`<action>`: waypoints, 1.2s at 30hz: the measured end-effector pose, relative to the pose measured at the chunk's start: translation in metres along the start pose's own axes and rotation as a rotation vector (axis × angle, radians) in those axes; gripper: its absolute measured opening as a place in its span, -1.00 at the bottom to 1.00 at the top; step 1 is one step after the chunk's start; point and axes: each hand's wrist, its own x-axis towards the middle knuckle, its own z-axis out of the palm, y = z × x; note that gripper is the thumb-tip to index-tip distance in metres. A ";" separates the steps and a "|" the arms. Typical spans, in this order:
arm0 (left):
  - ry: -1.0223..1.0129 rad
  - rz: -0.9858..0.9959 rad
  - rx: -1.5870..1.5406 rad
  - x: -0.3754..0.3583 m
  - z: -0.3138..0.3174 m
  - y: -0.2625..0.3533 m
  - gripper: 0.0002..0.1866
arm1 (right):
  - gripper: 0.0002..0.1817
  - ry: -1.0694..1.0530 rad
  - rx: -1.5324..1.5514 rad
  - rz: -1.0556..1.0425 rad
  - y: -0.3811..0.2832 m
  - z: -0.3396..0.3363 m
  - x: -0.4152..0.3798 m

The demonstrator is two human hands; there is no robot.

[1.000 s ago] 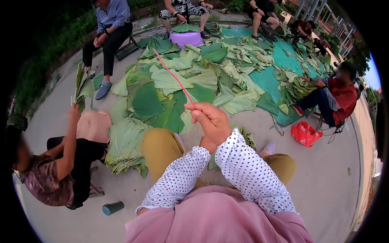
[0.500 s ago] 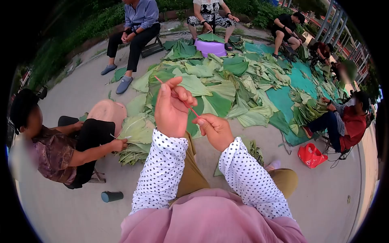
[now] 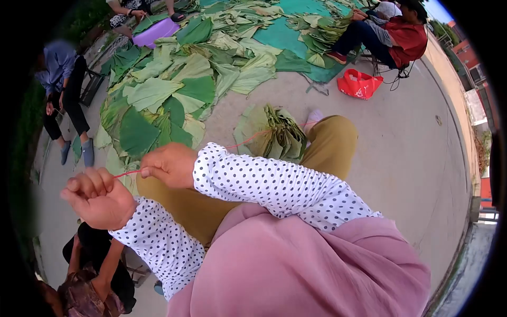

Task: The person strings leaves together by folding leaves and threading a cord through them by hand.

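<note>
A thin red cord [image 3: 127, 173] runs between my two hands at the left. My left hand [image 3: 99, 198] has its fingers curled round the cord's end side. Beside it, my right hand [image 3: 169, 165] pinches the cord between thumb and fingers. More of the red cord passes behind my right sleeve to a bundle of folded leaves [image 3: 280, 134] on the ground by my right knee, and crosses over it. Large green leaves [image 3: 158, 95] lie spread just beyond my hands.
People sit around the leaves, one at lower left [image 3: 90, 274], one at upper left [image 3: 66, 79] and one in red at right [image 3: 404, 39]. A purple tub [image 3: 156, 33] stands at the top; a red bag [image 3: 360, 84] is on the ground.
The view has turned to the right and down. Both hands have moved to the left of the view with the cord, and the leaf bundle now shows more fully.
</note>
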 end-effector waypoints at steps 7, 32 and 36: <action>-0.148 -0.047 -0.046 0.011 -0.025 -0.002 -0.63 | -0.83 0.103 -0.167 -0.059 0.012 0.010 -0.005; -0.013 -0.087 -0.162 -0.011 0.004 -0.004 -0.58 | -0.86 -0.033 -0.157 -0.050 -0.012 0.000 -0.009; 0.147 -0.069 -0.212 -0.010 0.003 -0.005 -0.62 | -0.86 -0.059 -0.202 0.044 -0.021 -0.002 -0.011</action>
